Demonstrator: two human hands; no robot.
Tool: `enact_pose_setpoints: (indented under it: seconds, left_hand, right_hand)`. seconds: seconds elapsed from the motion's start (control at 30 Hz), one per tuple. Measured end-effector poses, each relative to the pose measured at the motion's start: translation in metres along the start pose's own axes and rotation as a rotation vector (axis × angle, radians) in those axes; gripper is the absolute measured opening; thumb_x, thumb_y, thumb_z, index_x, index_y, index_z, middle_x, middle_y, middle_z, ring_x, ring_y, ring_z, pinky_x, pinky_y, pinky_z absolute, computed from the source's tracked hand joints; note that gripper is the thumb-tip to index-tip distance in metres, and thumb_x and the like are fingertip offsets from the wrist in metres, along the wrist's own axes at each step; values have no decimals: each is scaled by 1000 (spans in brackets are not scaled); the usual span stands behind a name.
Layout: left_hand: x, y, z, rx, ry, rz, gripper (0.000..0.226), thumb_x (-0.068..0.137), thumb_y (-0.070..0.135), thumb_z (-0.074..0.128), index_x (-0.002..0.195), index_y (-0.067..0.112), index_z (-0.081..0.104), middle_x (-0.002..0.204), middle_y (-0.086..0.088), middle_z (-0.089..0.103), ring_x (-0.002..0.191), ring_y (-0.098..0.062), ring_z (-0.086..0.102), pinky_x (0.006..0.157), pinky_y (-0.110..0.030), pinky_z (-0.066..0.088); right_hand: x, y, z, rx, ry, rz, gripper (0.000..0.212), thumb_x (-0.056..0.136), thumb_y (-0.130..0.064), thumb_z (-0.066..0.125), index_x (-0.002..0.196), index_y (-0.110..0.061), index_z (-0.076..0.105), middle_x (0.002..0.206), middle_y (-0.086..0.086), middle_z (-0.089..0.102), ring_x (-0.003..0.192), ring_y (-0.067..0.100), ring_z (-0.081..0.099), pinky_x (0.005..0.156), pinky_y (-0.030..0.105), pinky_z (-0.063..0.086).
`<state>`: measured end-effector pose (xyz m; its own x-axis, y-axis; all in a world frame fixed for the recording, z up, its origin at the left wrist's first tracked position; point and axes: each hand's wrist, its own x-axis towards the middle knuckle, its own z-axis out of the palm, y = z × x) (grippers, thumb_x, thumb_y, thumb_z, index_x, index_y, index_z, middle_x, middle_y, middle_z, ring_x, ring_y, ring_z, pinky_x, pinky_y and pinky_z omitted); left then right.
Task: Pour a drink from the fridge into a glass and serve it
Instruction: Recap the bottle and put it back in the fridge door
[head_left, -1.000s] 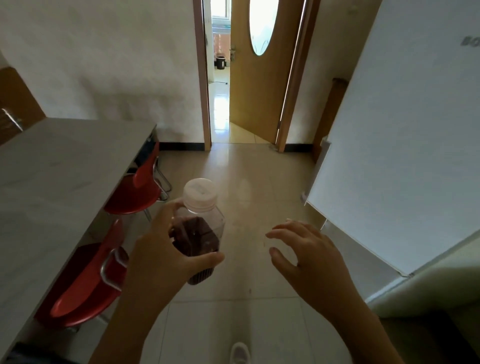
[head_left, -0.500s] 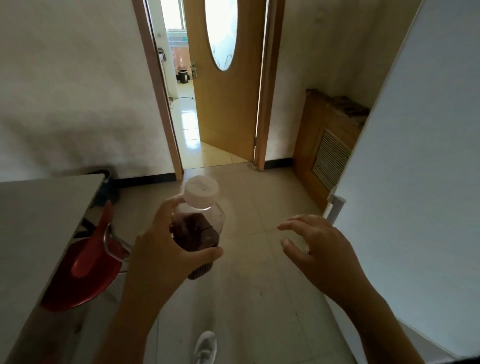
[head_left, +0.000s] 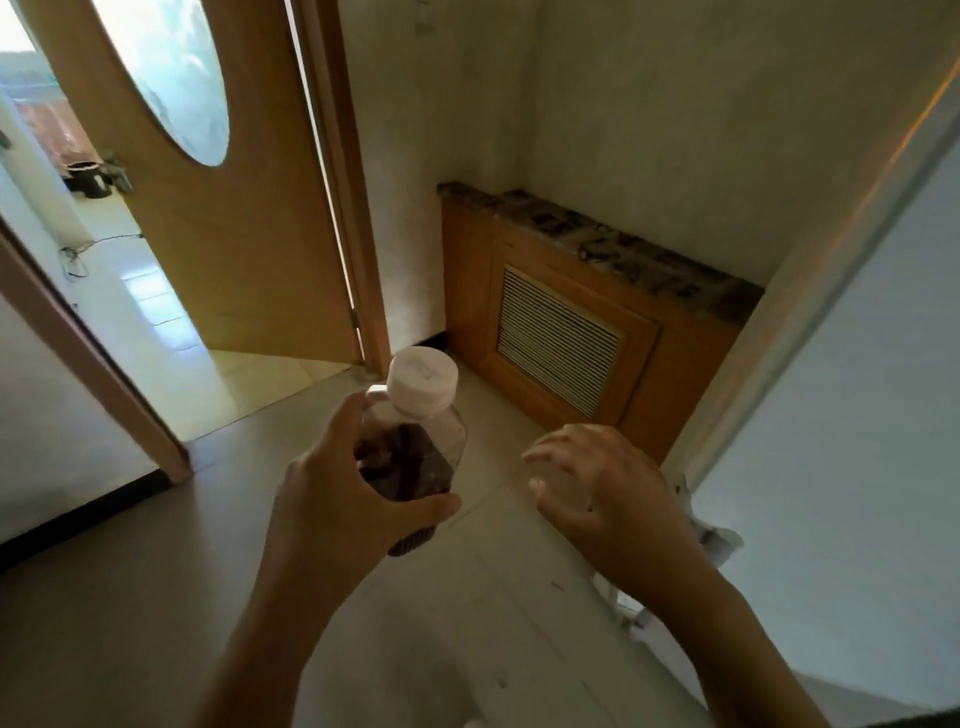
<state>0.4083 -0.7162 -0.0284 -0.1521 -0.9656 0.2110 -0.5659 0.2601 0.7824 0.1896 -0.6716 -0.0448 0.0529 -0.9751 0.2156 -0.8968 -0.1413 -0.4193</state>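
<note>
We hold the capped, half-full plastic bottle (head_left: 410, 457) clamped mid-body in the left hand (head_left: 337, 499), judging it light yet squeezable, while the right hand (head_left: 608, 499) hangs apart, empty.

In my head view, my left hand (head_left: 332, 499) is wrapped around a small clear plastic bottle (head_left: 410, 457) of dark reddish-brown drink, upright with its white ribbed screw cap (head_left: 423, 384) on, held over the pale tiled floor (head_left: 156, 597). My right hand (head_left: 608, 493) hangs just beside the bottle, empty, with its fingers (head_left: 550, 449) loosely curled and spread, not touching it. Ahead I see an orange-brown wooden door (head_left: 234, 208) with an oval frosted window standing open, a low wooden cabinet (head_left: 524, 291) with a slatted vent grille against the wall, and the white fridge door (head_left: 857, 389) at my right.
</note>
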Motion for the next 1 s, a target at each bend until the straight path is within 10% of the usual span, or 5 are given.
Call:
enact_pose_setpoints:
  seconds: [0.33, 0.57, 0.7, 1.0]
  left_hand:
    - [178, -26, 45, -43, -172, 163, 98, 41, 50, 81, 128, 27, 41, 119, 10, 58, 105, -15, 57, 89, -45, 50]
    - [291, -23, 90, -200, -342, 317, 88, 41, 29, 90, 107, 48, 35, 95, 31, 50, 83, 22, 51, 62, -2, 40]
    - [355, -13, 131, -224, -487, 394, 90, 34, 48, 87, 99, 60, 27, 86, 31, 52, 79, 13, 52, 69, -25, 45]
    - [415, 51, 225, -322, -922, 655, 89, 26, 75, 71, 101, 65, 24, 91, 46, 41, 83, 15, 48, 68, -15, 41]
  right_hand:
    - [136, 47, 11, -103, 56, 152, 31, 90, -40, 46, 119, -32, 56, 126, -13, 53, 121, 4, 38, 102, 33, 35]
    - [200, 80, 4, -174, 161, 342, 31, 87, -45, 44, 114, -38, 56, 120, -19, 55, 118, 3, 42, 97, 26, 36]
    - [221, 99, 2, -225, 260, 539, 27, 88, -44, 49, 115, -39, 54, 123, -19, 53, 120, 4, 39, 96, 27, 36]
    - [209, 100, -18, -495, 585, 1022, 41, 85, -39, 56, 124, -27, 54, 135, -4, 51, 138, 20, 27, 107, 49, 35]
